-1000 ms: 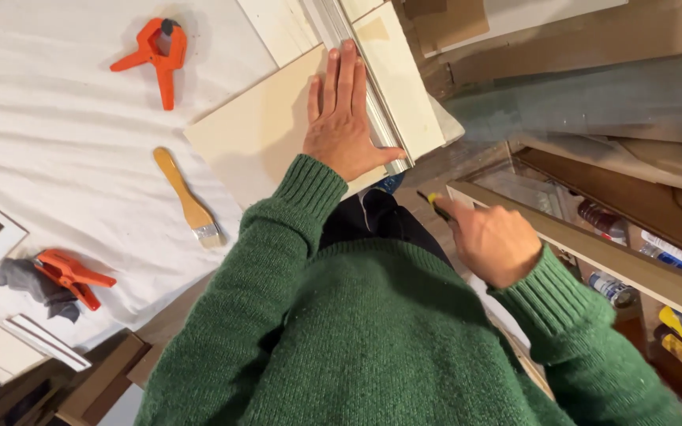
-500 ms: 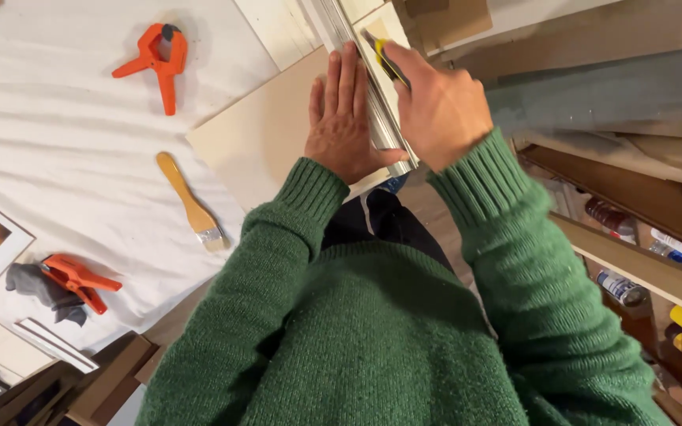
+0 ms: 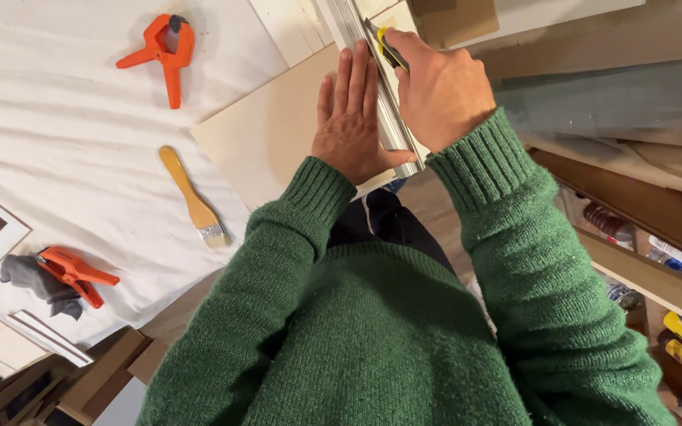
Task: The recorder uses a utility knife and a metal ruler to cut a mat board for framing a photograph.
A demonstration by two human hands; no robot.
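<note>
Left hand (image 3: 353,126) spread flat, pressing metal ruler (image 3: 388,118) onto pale board (image 3: 266,138) on cloth-covered bench (image 3: 65,134). Right hand (image 3: 440,91) closed round yellow knife (image 3: 388,49), tip just beside ruler's edge. Board probably thin, stiff, light, apt to slide; best pinned flat near the cut. Further off, brush (image 3: 191,197), orange clamp (image 3: 163,51).

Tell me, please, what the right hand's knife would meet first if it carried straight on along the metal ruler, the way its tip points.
Judging by the picture, the right hand and its knife would meet only more pale board beside the ruler; the way looks free to the frame's edge.
</note>
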